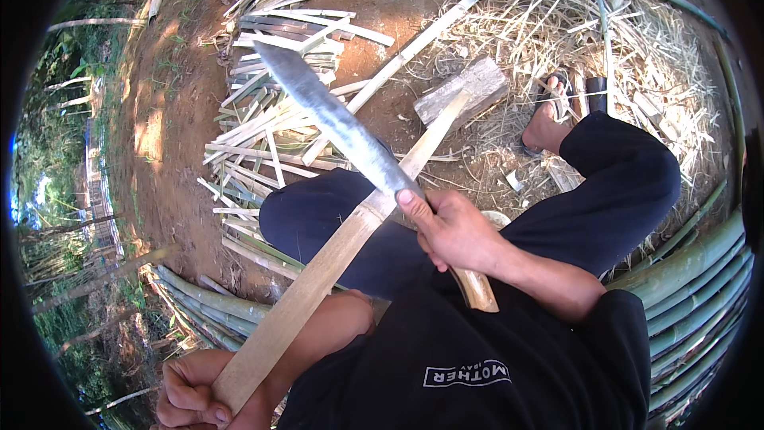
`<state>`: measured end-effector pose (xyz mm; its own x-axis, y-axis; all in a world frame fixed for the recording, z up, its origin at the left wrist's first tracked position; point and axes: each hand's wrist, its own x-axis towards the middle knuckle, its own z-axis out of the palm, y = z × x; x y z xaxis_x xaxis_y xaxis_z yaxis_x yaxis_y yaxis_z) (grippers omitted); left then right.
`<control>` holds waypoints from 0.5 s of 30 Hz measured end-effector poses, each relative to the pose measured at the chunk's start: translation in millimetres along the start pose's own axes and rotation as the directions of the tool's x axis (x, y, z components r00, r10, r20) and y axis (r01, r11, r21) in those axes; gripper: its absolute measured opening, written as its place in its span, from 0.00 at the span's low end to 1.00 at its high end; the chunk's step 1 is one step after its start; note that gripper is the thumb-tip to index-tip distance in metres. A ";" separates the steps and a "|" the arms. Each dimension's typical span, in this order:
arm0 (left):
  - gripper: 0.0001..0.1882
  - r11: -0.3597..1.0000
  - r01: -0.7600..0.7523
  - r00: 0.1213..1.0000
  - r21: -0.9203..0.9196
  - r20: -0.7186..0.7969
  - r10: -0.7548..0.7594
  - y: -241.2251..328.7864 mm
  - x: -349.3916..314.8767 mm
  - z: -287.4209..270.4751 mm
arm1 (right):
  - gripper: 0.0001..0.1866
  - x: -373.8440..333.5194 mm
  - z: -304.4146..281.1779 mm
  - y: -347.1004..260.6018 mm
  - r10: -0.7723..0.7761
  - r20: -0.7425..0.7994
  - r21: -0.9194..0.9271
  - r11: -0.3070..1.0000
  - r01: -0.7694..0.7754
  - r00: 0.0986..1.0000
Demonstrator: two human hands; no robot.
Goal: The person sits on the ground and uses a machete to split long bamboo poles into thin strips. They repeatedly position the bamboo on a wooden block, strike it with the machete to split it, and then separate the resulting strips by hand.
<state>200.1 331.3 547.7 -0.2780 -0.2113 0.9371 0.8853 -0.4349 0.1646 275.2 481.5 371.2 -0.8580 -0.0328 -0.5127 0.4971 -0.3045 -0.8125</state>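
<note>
My right hand [458, 231] is closed round the wooden handle [475, 291] of a machete, thumb at the base of the blade. The long grey blade [326, 115] points up and left and crosses over a bamboo strip [306, 291]. Down at the lower left, my left hand [199, 394] grips the near end of this flat, pale strip. Its far end lies on a wooden block [481, 84] on the ground. A node rings the strip close to the blade. Whether blade and strip touch, I cannot tell.
Split bamboo strips [267, 115] lie piled at the left and far left. Shavings [509, 24] cover the ground around my sandalled foot [549, 115]. Green bamboo poles [692, 271] lie at the right, and more poles [211, 302] at the left. My bent legs frame the work.
</note>
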 end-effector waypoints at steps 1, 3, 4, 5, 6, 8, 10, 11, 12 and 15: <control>0.22 0.998 0.015 1.000 -0.067 0.017 -0.014 -1.0 -1.8 -1.4 | 0.33 -1.2 5.1 4.6 -0.012 0.028 0.012 1.000 0.011 1.000; 0.22 0.989 0.052 0.998 -0.138 0.050 -0.046 4.1 -5.2 -2.3 | 0.34 -5.1 5.9 8.4 -0.115 -0.002 -0.059 0.992 0.114 0.993; 0.22 0.986 0.072 0.996 -0.151 0.061 -0.064 6.0 -6.8 -3.7 | 0.34 -2.5 0.2 7.0 0.020 0.012 -0.015 1.000 -0.020 1.000; 0.22 0.982 0.083 0.995 -0.170 0.073 -0.071 5.0 -6.9 -2.8 | 0.35 2.6 -6.8 7.3 0.058 -0.032 -0.031 0.998 -0.059 0.998; 0.22 0.978 0.094 0.993 -0.188 0.084 -0.079 4.4 -7.0 -2.1 | 0.35 5.3 -7.8 5.0 0.097 -0.084 -0.027 0.995 -0.100 0.992; 0.22 0.974 0.075 0.996 -0.213 0.063 -0.063 4.8 -7.1 -0.7 | 0.34 -7.8 -0.4 5.1 0.163 -0.031 -0.005 0.987 -0.163 0.986; 0.22 0.975 0.080 0.996 -0.209 0.060 -0.069 6.9 -7.5 -0.7 | 0.33 -22.1 14.1 4.1 -0.370 0.037 -0.121 0.920 0.372 0.928; 0.22 0.976 0.081 0.995 -0.201 0.068 -0.068 5.1 -6.4 -0.5 | 0.33 -19.2 10.6 -1.1 -0.164 0.058 -0.070 0.983 0.168 0.985; 0.21 0.977 0.078 0.995 -0.198 0.078 -0.064 4.6 -4.9 0.8 | 0.33 -14.1 2.6 -8.2 0.043 0.087 -0.027 0.999 -0.040 0.995; 0.21 0.954 0.107 0.990 -0.279 0.116 -0.077 5.5 -7.2 -4.9 | 0.35 5.2 -2.3 -1.8 0.123 0.032 -0.067 0.990 -0.121 0.992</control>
<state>205.1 326.2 540.3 -0.3003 -0.0744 0.9509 0.7113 -0.6817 0.1713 270.1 484.0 369.5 -0.7937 -0.1006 -0.5999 0.6049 -0.2338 -0.7612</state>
